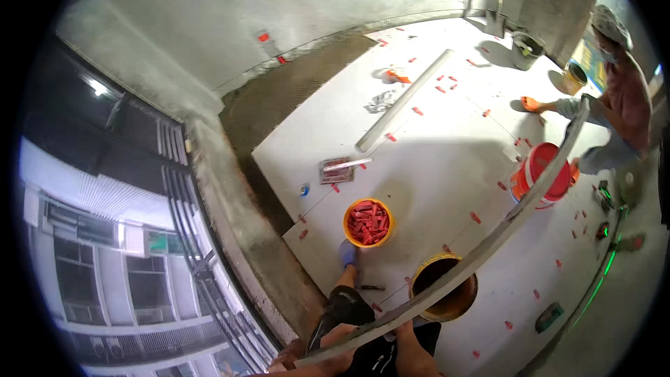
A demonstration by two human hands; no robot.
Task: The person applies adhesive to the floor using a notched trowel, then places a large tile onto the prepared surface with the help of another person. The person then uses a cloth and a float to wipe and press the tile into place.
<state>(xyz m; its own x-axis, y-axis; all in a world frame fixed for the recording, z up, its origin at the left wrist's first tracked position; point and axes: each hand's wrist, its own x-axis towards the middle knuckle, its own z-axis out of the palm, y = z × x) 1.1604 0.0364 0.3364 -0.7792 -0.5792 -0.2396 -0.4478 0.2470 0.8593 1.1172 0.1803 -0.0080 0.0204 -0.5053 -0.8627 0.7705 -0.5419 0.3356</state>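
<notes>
A long narrow grey strip point(481, 251), possibly a slab seen edge-on, runs from the lower edge up to the right. My left hand point(340, 334) is closed on its near end, with part of the hand hidden behind it. Further along, my right hand point(405, 336) grips the same strip, its fingers mostly covered. The strip's far end is beside a co-worker point(624, 101) in a cap and mask; the co-worker's grip cannot be made out. Below the strip stands a yellow-rimmed bucket point(466, 300), partly covered by it. My left foot point(348, 254) rests beside an orange bucket of red wedges point(368, 223).
White floor tiles point(433, 167) carry many red clips. A red bucket point(548, 174), a dark bucket point(527, 50) and a long pale bar point(405, 101) are further off. A notched trowel point(337, 170) lies left. Rough mortar point(279, 108) borders the tiles; window railings point(202, 265) are at left.
</notes>
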